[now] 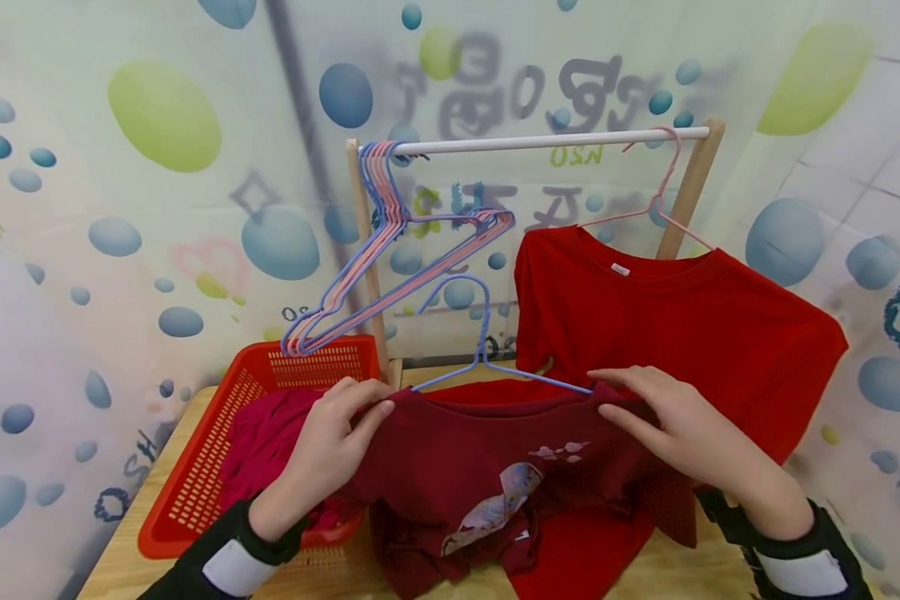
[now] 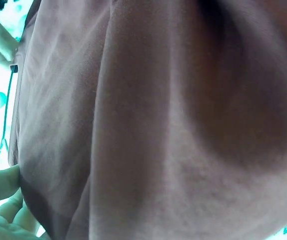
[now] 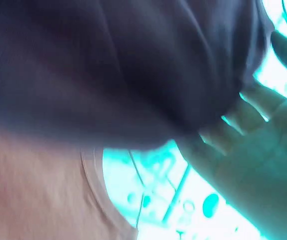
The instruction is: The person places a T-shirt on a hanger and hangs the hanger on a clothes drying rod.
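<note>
A dark maroon shirt [image 1: 480, 450] with a pale print on its front hangs on a blue hanger [image 1: 483, 333], whose arms run into the neckline. My left hand [image 1: 337, 437] pinches the left shoulder between thumb and fingers. At the opposite shoulder, my right hand [image 1: 667, 421] grips the cloth by the hanger's end. Folds of the shirt [image 2: 133, 120] fill most of the left wrist view, with the left fingers [image 2: 3, 185] at its edge. In the right wrist view, the right fingers [image 3: 248, 117] lie along the dark cloth [image 3: 133, 70].
A red shirt [image 1: 675, 325] hangs on a pink hanger [image 1: 658, 200] at the rack's right. Several pink and blue hangers [image 1: 390, 225] hang at the left of the white rail [image 1: 525, 142]. Below them, a red basket [image 1: 195, 475] holds crimson cloth [image 1: 270, 442] on the wooden table [image 1: 120, 567].
</note>
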A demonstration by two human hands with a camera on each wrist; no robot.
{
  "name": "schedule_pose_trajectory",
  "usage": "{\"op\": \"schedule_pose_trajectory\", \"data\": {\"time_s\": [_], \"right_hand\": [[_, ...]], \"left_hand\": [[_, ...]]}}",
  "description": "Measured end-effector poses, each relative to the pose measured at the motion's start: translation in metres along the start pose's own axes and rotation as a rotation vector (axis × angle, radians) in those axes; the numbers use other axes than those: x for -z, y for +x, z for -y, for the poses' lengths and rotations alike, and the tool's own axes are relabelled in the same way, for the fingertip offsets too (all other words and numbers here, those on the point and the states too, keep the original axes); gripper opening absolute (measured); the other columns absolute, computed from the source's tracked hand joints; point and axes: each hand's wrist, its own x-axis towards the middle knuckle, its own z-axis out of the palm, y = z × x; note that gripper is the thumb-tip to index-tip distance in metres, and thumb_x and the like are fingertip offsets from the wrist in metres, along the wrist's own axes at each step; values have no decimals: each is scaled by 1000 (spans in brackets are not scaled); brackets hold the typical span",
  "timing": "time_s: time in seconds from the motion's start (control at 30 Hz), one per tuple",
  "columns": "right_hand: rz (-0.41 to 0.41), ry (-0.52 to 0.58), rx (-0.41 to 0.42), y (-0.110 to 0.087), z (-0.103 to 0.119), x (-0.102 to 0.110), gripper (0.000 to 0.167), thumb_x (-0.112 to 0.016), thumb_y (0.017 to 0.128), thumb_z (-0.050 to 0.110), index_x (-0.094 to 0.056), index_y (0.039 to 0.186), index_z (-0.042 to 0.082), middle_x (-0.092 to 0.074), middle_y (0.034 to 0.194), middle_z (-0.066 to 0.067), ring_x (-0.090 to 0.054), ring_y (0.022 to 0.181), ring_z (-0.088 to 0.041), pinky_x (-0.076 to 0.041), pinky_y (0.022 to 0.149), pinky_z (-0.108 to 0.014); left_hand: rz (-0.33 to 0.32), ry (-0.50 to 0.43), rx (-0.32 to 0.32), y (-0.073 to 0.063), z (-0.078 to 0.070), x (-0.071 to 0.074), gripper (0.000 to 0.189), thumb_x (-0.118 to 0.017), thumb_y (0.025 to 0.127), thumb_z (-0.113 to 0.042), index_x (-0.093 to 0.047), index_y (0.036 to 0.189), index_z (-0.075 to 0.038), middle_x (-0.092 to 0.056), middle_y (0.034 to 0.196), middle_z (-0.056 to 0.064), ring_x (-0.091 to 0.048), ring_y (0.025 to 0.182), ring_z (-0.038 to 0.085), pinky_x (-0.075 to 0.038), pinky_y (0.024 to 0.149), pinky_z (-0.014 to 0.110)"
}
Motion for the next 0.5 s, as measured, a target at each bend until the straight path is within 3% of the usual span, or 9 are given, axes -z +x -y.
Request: {"op": "schedule_pose_trajectory", "data": {"time_s": [0.2,0.5], "right_hand": [[-112,-70,74,8,-1,-20,22,-69,84,6,-64,102,18,-63,91,12,-54,78,0,-52,67,-25],[-241,-23,81,5,-12,-24,19,-63,88,2,-65,101,16,-64,87,5,-51,78,-2,-39,71,-25]], "left_hand": [[4,3,-11,3,-1,-3,11,-66,88,-12,-69,97,-17,-61,82,-10,-46,72,4,-41,60,22],[33,-11,-9,0,0,-1,19,-70,86,-19,-69,104,-22,-68,92,-14,-55,84,3,-48,68,25]]}}
